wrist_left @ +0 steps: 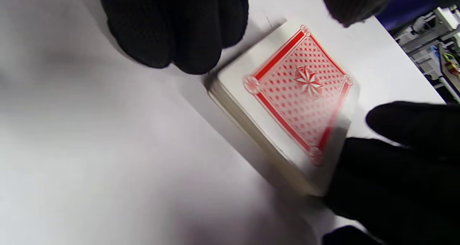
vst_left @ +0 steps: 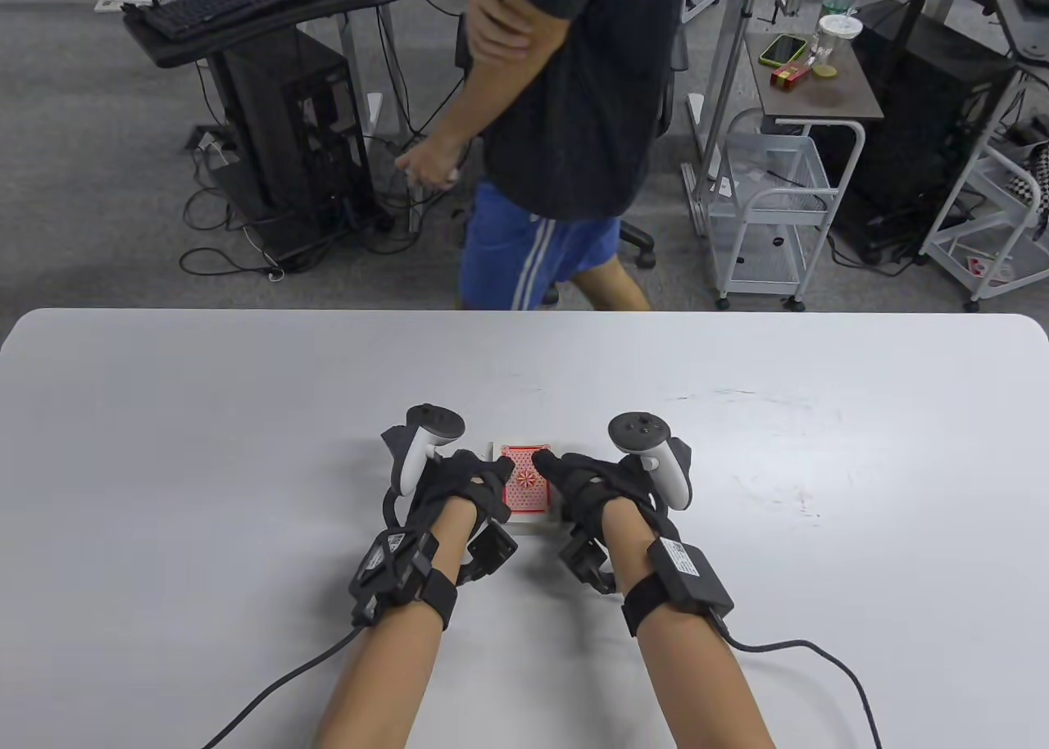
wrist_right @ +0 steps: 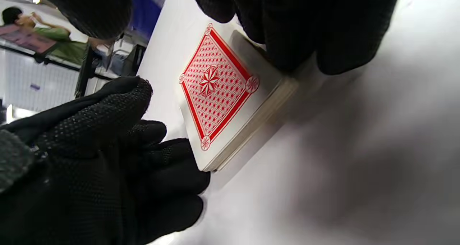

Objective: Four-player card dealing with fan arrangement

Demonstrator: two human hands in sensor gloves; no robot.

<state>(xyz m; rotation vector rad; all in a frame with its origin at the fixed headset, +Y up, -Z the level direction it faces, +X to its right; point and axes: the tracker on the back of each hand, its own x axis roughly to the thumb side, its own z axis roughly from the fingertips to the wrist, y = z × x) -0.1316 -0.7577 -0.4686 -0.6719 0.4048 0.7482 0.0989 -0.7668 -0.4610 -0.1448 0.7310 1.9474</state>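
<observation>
Both hands, left hand (vst_left: 459,487) and right hand (vst_left: 586,487), grip one red-backed deck (vst_left: 524,491) on the table (vst_left: 205,421).

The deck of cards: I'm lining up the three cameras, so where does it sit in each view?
Table view: the deck of cards lies low in the centre, between the left hand and the right hand.
Left wrist view: right of centre, seen corner-on, gloved fingers above and to its lower right.
Right wrist view: centre, tilted, gloved fingers on either side.
Shared landmark: the star at the middle of the red card back.
</observation>
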